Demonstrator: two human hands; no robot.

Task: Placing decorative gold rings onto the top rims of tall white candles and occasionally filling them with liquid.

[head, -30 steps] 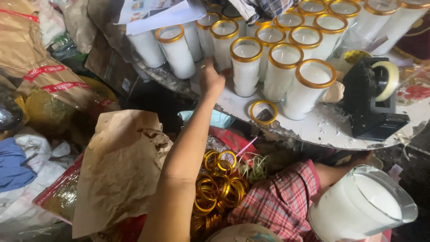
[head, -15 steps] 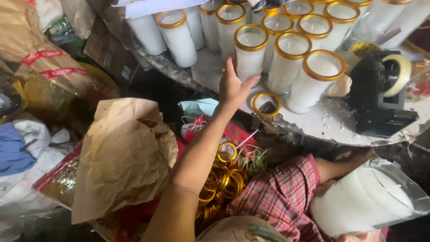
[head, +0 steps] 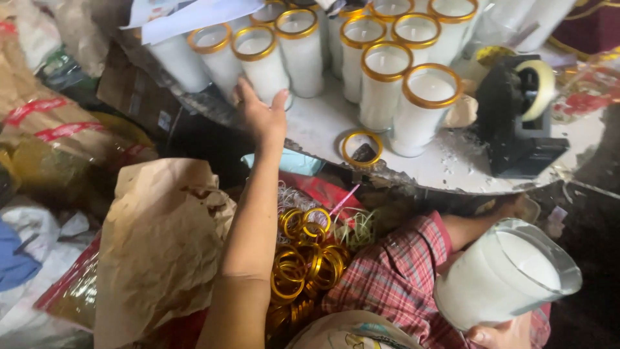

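your left hand (head: 263, 116) opens against a gold-rimmed candle jar (head: 263, 61) on the table (head: 323, 129); your right hand (head: 500, 336) grips a rimless candle jar (head: 504, 278)

Left arm (head: 248, 220) outstretched, fingers (head: 248, 97) spread; right hand (head: 500, 335) gripping low

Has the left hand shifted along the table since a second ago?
Yes. The left hand has moved leftward, away from the loose gold ring on the table, to a candle glass at the row's left end.
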